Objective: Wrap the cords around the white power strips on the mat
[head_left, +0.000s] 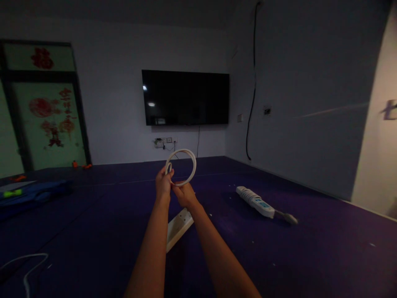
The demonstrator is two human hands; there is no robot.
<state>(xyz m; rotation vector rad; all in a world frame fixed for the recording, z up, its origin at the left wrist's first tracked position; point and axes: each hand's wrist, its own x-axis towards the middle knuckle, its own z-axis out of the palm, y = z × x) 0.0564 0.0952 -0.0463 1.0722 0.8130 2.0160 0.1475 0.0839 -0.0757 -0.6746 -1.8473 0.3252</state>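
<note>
A white power cord (192, 157), coiled into a ring, is held up in front of me. My left hand (163, 180) is closed around the ring's left side, where a small extra loop of cord sticks up. At the ring's lower edge my right hand (185, 193) grips the cord with bent fingers. Beneath my forearms a white power strip (179, 227) lies on the purple floor, partly hidden by the right arm. Whether the coil joins this strip cannot be seen.
To the right lies another power strip (259, 203) wrapped in its own cord. A white cable (34, 256) curves at the lower left. Blue cloth (40, 192) lies on the floor mat (118, 215) at left. A television (186, 98) hangs on the far wall.
</note>
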